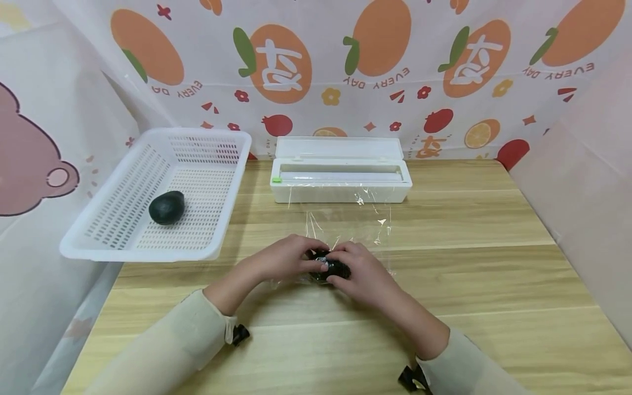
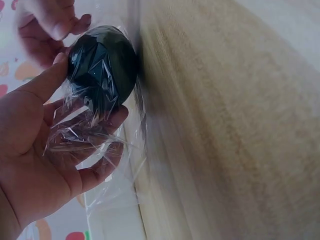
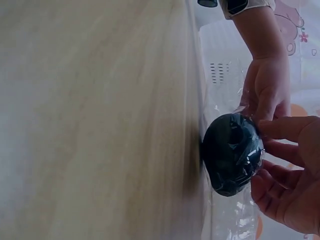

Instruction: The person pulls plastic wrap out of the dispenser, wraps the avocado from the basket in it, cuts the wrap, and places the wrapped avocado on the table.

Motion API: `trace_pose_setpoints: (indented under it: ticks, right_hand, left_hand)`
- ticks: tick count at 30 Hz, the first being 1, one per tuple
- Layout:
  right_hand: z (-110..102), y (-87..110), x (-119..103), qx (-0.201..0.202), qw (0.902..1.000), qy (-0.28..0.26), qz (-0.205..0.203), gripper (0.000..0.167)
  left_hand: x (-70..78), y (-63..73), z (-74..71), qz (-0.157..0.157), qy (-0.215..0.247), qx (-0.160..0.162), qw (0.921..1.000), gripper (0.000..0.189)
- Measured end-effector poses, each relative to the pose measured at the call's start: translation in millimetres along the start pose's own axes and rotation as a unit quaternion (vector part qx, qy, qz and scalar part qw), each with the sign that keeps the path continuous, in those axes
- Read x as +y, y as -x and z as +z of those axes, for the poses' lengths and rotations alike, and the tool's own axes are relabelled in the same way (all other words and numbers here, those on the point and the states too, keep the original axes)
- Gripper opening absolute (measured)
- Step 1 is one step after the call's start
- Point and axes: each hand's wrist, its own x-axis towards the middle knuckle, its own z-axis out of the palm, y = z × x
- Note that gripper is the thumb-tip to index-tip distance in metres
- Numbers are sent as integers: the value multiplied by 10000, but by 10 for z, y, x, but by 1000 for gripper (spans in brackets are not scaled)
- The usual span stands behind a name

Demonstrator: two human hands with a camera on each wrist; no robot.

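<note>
A dark avocado lies on the table in front of the wrap box, with clear plastic wrap around it. My left hand grips its left side, thumb and fingertips against the wrapped skin. On the other side my right hand holds it with curled fingers. Creases in the wrap shine over the avocado in the left wrist view, and a loose bunch of film hangs across the left fingers. Seen from the right wrist, the wrapped avocado sits low against the tabletop, between both hands.
Behind the hands stands a white plastic wrap box, lid up, with film stretching from it toward the avocado. At left, a white perforated basket holds a second avocado. A fruit-print cloth hangs along the back.
</note>
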Motion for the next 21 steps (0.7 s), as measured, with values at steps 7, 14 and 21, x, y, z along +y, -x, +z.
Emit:
trace_pose_setpoints:
  ticks: [7,14,21]
  right_hand:
    - [31,-55,3,-162,9997,75,160,30]
    - [-3,-87,-8,-275,9994,61,210,25]
    - [-47,-160,31,-537,9975,26,452,31]
  left_hand:
    - [-36,5,21,-44,462,-16,9989,37]
    - [-28,10,14,-142,531,-98,9984,40]
    - [194,95,-144,-327,-43,596,9977,41]
